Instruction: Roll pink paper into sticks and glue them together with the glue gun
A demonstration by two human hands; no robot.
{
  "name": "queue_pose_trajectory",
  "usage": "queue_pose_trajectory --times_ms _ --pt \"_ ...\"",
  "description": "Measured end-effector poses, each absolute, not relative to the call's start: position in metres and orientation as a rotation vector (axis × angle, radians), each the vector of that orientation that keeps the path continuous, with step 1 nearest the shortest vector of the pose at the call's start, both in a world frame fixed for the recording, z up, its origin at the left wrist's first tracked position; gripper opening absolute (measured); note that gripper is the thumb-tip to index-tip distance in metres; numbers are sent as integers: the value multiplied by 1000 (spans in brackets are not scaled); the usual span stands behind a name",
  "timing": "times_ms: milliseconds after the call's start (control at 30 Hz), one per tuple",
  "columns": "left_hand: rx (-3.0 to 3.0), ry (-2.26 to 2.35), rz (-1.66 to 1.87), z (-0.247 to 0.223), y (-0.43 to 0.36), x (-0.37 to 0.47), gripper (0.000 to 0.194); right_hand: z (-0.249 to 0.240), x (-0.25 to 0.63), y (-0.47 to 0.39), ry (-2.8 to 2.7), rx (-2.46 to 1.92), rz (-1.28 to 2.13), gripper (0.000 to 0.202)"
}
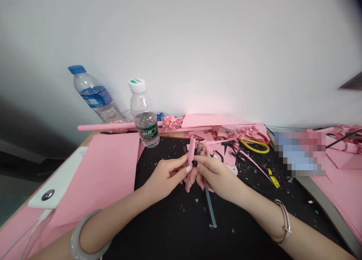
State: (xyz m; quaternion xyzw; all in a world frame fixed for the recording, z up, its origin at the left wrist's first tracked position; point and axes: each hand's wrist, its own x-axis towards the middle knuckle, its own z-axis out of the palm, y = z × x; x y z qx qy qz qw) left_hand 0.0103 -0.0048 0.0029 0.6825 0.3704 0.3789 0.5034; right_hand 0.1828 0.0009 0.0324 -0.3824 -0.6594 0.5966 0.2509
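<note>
Between both hands, over the black mat [164,222], a narrow folded strip of pink paper [191,150] stands nearly upright. My left hand [172,175] pinches it from the left, thumb on its near face. My right hand [213,173] grips it from the right, its thumb with a dark nail pressed on the strip; the other fingers curl partly out of sight. Below the right hand, a translucent bluish stick [210,209] lies on the mat; its upper end is hidden by the hand. A patterned item [203,150] sits just behind the strip, too covered to name.
A green-labelled water bottle [145,120] stands at the back, and a blue-capped bottle [96,96] leans against the wall. Pink paper sheets [113,169] lie left. Yellow-handled scissors [256,146], paper roses [172,122], scraps and black cables are behind and right. A pixelated patch covers something at right.
</note>
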Motion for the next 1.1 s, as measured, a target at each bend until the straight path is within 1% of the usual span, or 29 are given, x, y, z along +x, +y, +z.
queue_pose_trajectory --times_ms 133,233,333,433,533,700,800,1000,1100 --pt "1599 919 841 7 1 12 43 31 183 9 -1913 -1074 1533 25" --pt "1633 936 808 8 4 15 45 29 185 11 -2047 -1125 1325 22" --pt "1687 959 817 4 5 18 52 28 187 12 -2146 -1201 1112 18" --pt "1708 1005 859 -3 5 21 58 26 186 12 -2166 -1238 1011 13" --pt "1700 1042 932 -8 4 23 59 25 184 10 -2156 -1223 970 13" --pt "1636 1022 960 -9 0 23 57 28 185 9 -2165 -1214 1087 12" --pt "1615 987 954 -8 -1 24 54 30 185 9 -2191 -1231 1096 10" --pt "1557 1044 971 -7 -2 25 45 30 181 9 -2193 -1284 1075 19" --pt "1539 1067 948 -7 -3 26 46 27 179 7 -2205 -1335 1022 20"
